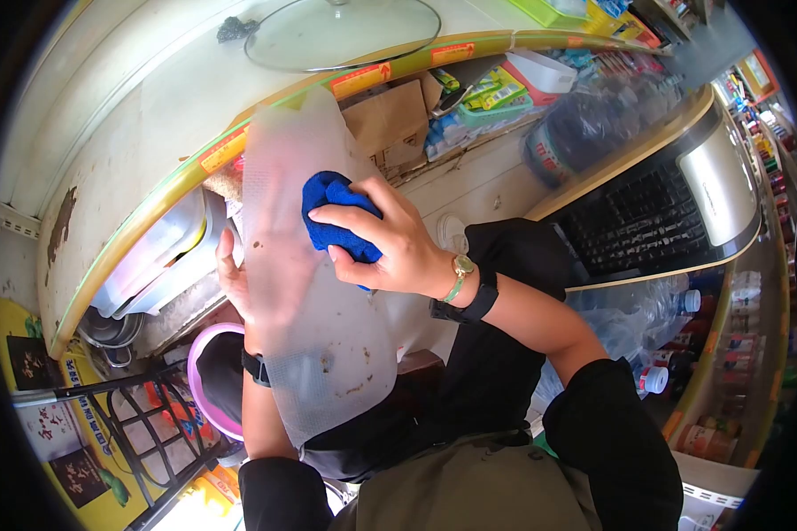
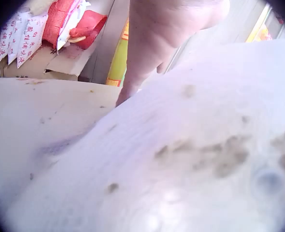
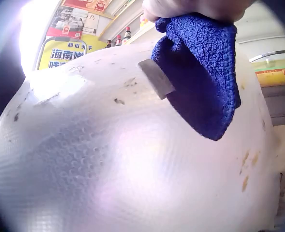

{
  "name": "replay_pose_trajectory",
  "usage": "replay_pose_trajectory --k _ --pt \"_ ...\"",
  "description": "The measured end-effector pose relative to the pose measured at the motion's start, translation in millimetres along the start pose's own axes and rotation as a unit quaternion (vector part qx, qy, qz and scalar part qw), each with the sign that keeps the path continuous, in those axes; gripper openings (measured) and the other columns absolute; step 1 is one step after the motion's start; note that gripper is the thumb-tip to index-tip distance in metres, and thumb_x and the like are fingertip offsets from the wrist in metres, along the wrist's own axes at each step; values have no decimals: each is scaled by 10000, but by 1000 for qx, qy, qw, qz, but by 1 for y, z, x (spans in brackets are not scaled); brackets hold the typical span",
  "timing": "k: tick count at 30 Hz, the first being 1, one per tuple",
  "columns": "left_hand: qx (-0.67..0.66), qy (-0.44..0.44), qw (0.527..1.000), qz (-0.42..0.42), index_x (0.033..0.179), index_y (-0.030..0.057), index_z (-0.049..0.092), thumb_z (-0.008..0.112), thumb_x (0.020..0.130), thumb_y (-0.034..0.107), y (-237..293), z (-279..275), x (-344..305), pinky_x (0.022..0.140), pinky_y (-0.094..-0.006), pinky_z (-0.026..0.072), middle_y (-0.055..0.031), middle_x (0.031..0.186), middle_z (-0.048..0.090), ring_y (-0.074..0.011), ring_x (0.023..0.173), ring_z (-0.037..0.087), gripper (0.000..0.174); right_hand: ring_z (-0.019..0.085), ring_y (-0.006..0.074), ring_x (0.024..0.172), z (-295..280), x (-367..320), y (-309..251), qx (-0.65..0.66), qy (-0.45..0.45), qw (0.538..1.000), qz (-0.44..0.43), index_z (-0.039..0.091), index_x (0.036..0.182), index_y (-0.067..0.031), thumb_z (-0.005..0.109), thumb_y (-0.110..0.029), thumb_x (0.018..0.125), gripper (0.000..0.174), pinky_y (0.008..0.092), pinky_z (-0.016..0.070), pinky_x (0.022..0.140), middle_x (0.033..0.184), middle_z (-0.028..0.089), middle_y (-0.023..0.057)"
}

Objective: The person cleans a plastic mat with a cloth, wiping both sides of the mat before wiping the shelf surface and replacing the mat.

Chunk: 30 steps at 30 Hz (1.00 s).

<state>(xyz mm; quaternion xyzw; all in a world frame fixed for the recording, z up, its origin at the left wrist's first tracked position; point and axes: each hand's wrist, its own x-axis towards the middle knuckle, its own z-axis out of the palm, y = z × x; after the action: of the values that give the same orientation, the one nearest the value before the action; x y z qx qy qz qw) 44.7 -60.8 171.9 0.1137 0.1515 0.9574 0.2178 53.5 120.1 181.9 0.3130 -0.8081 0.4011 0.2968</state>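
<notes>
A long translucent plastic sheet (image 1: 323, 367) with dark stains and a dotted texture hangs over the person's lap. Behind it the left hand (image 1: 236, 281) props it from below, fingers extended and blurred through the plastic, thumb out past the left edge. The right hand (image 1: 388, 237) grips a bunched blue terry cloth (image 1: 332, 199) against the upper face of the sheet. Up close in the right wrist view, the cloth (image 3: 200, 72) drapes down with a pale label on its edge. Brown smears mark the sheet (image 2: 200, 193) in the left wrist view.
A curved counter (image 1: 150, 168) with a glass lid (image 1: 341, 35) on top runs along the far side. Plastic bins (image 1: 164, 257) and a cardboard box (image 1: 385, 119) sit beneath. An air cooler (image 1: 664, 203) stands at right, a pink-rimmed basin (image 1: 195, 380) at lower left.
</notes>
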Motion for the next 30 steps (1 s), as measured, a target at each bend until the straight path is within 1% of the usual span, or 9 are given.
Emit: replay_pose_trajectory --k 5,10,14,18,23,25,27,29,30 --pt "0 -15 1000 3 1506 117 186 417 913 497 -10 -8 3 1105 -486 270 -209 1497 282 -336 1351 329 741 552 322 924 7 2 -1 49 71 996 28 611 1158 -88 712 -108 707 463 381 486 799 1040 547 166" --pt "-3 -36 999 10 1505 120 190 390 919 507 -19 -14 8 1107 -491 265 -210 1502 273 -347 1362 309 730 472 365 1019 15 -3 -9 82 24 995 43 449 1305 -34 716 -141 716 655 405 451 876 1160 483 202" --pt "-3 -51 999 10 1505 122 194 368 925 514 -24 -19 10 1108 -494 261 -210 1506 265 -356 1370 293 722 460 372 1044 22 -10 -10 105 -3 994 28 393 1345 -37 718 -147 732 702 407 437 906 1217 443 216" --pt "-5 -65 998 15 1505 125 197 347 930 522 -30 -22 9 1110 -498 257 -211 1510 258 -366 1379 277 715 495 341 1022 31 -19 -18 83 -54 995 19 444 1367 -109 713 -146 761 664 435 445 896 1147 444 196" --pt "-8 -81 996 19 1504 127 201 325 935 530 -38 -16 9 1111 -501 253 -212 1514 250 -375 1388 261 708 509 322 950 35 -17 -7 25 -44 998 -24 537 1298 -144 714 -132 729 597 423 449 848 1102 474 167" --pt "134 74 987 57 1491 93 221 252 964 517 -39 0 8 1118 -511 240 -235 1503 257 -389 1398 234 677 511 315 926 33 -13 -3 -5 -45 998 -40 565 1273 -154 712 -131 718 575 418 449 827 1082 485 157" --pt "106 54 992 46 1474 74 258 265 962 530 -36 0 4 1127 -491 226 -193 1489 310 -346 1392 263 686 507 305 907 29 -8 2 -64 -36 996 -45 594 1236 -157 706 -134 706 541 410 446 799 1060 499 147" --pt "96 210 972 38 1444 96 337 280 970 527 -32 0 1 1128 -453 233 -120 1423 426 -275 1337 364 643 516 304 910 25 -1 3 -79 0 996 -37 600 1223 -153 699 -126 705 528 414 452 800 1074 494 145" --pt "83 179 980 9 1448 112 338 290 966 545 -28 -3 -1 1119 -430 242 -79 1423 428 -247 1326 376 650 521 305 911 24 -1 5 -82 10 996 -31 599 1223 -153 699 -117 704 530 410 456 798 1076 492 145"
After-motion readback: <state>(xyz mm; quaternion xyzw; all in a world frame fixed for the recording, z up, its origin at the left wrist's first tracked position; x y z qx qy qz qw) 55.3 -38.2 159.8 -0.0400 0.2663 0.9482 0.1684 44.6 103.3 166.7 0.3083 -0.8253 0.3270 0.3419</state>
